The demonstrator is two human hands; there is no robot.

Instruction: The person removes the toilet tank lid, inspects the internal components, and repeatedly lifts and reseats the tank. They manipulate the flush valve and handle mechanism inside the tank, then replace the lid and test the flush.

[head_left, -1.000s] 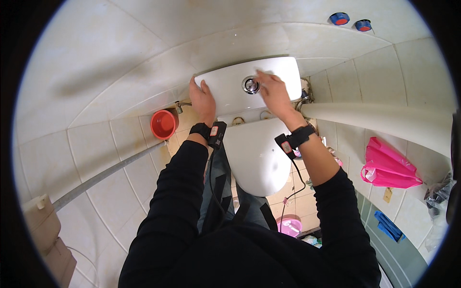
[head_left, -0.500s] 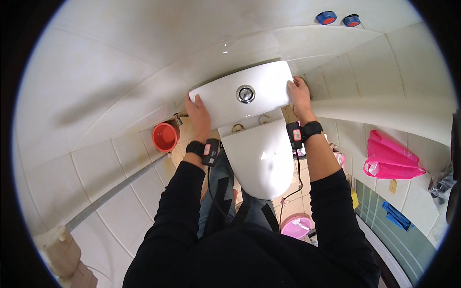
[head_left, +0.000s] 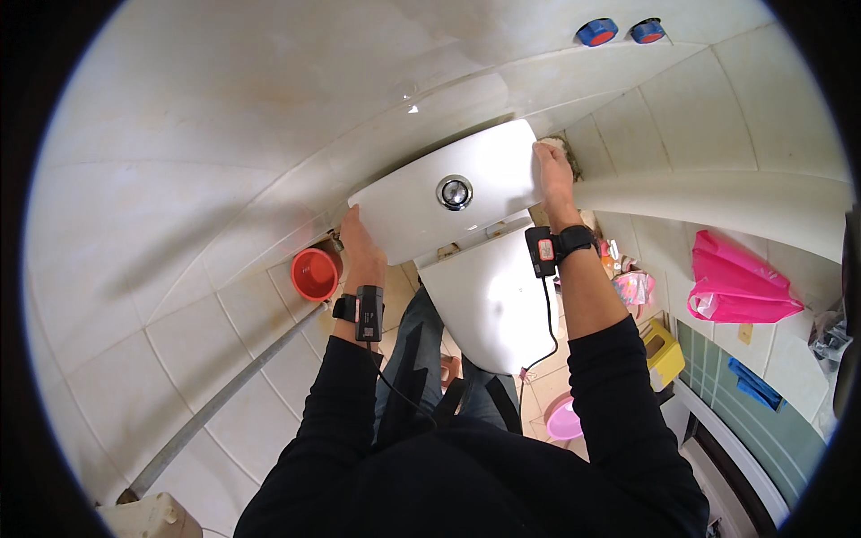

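Note:
A white toilet tank lid (head_left: pixel 408 206) with a round chrome flush button (head_left: pixel 455 192) spans the space between my hands. My left hand (head_left: pixel 360 242) is closed on its left end, the fingers partly hidden under or behind the edge. At the other end, my right hand (head_left: pixel 554 172) grips the side, thumb toward the top. Both wrists carry black strapped devices with cables. Just in front of the tank lies the white closed toilet seat cover (head_left: pixel 493 296), with its hinge area partly covered by the lid's near edge.
An orange-red bucket (head_left: pixel 316 273) sits left of the toilet by a grey pipe (head_left: pixel 224 394). A pink bag (head_left: pixel 740 278), yellow stool-like object (head_left: pixel 662 354) and blue cloth (head_left: pixel 755 384) are at right. A pink basin (head_left: pixel 565 420) stands on the tiled floor. Blue-and-red knobs (head_left: pixel 597 32) are on the back wall.
The lid's near edge has come toward me, more so at the left, and now covers more of the hinge area. My left thumb has slid off the lid's top. The view has shifted slightly.

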